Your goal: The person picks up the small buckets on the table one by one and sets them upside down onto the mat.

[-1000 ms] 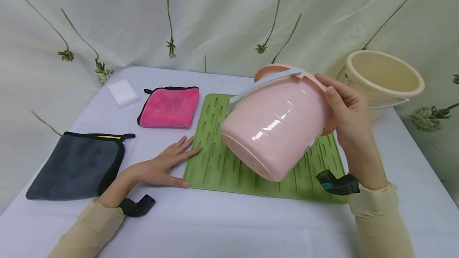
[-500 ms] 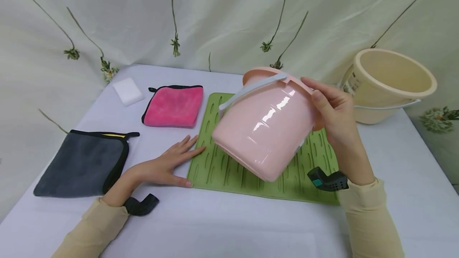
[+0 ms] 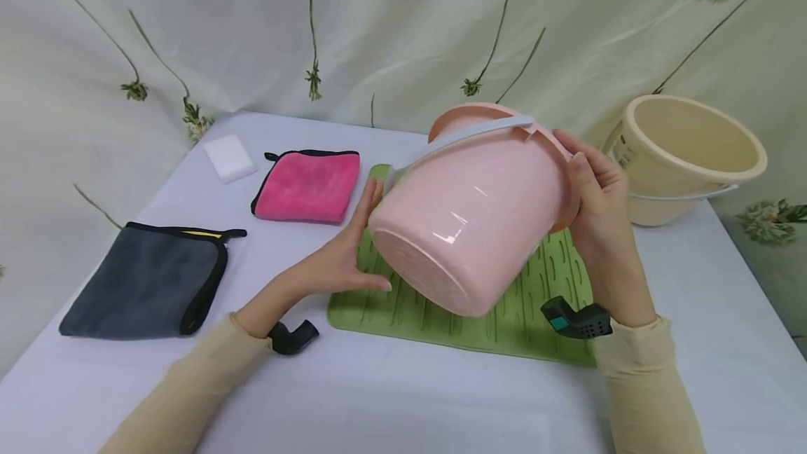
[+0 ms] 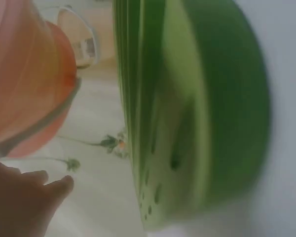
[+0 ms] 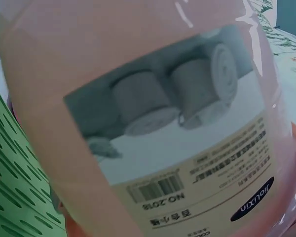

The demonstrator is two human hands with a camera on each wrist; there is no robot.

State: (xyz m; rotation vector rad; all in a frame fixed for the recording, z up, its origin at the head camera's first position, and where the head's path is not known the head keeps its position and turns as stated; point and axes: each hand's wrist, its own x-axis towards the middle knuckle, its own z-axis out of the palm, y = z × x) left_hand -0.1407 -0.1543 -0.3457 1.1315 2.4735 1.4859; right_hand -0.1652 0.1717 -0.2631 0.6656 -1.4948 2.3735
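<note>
A pink bucket (image 3: 479,216) is tilted over the green ribbed mat (image 3: 403,310), its base toward the lower left and its mouth toward the upper right. My right hand (image 3: 599,202) grips its rim, thumb on the outer side. A pale grey handle (image 3: 463,135) lies across the bucket's upper side. Beside the base, my left hand (image 3: 330,261) is raised over the mat's left edge with fingers straight and thumb spread. The right wrist view is filled by the bucket's printed label (image 5: 172,118). In the left wrist view the mat (image 4: 232,113) looms close, and the fingers (image 4: 52,190) reach below the bucket.
A cream bucket (image 3: 662,153) stands upright at the back right. On the left lie a folded grey cloth (image 3: 145,282), a folded pink cloth (image 3: 309,188) and a white sponge block (image 3: 230,158). A flowered curtain (image 3: 403,40) hangs behind the table.
My left hand has lifted off the mat's left edge and moved right and up to the bucket's base. The pink bucket has shifted and turned slightly, showing more of its underside, still in my right hand.
</note>
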